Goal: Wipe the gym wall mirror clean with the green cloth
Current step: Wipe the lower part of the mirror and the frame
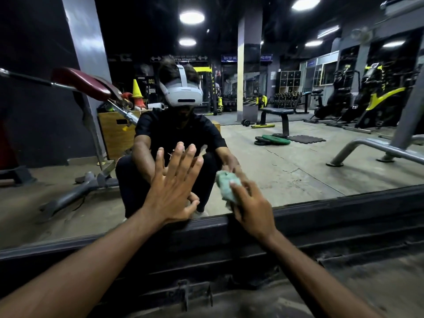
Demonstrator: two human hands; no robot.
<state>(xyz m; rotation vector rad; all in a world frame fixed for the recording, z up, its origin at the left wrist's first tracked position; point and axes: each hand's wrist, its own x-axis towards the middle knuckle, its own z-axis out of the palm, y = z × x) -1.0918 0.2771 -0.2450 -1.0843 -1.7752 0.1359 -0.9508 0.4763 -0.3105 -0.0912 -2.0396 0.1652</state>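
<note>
green cloth [227,187]: bunched into a wad against the glass, low on the mirror, just above its bottom edge
right hand [252,207]: fingers curled round the wad, pushing it onto the glass
left hand [174,187]: fingers spread, looks laid flat on the glass beside the cloth, holds nothing
risk 1: bare left palm on the glass likely prints the area being cleaned
risk 2: wadded cloth gives a small contact patch, so streaks and missed strips are likely
risk 3: wiping this low, the cloth can catch the dusty frame and drag grit back onto the glass
frame [321,210]: dark ledge along the bottom edge, dust-coated
mirror [298,161]: large wall pane, hazy low down, cannot tell wet or dry
room: dim gym seen in reflection, concrete floor, bench [278,112], weight plates [273,140], round ceiling lights [191,17]
</note>
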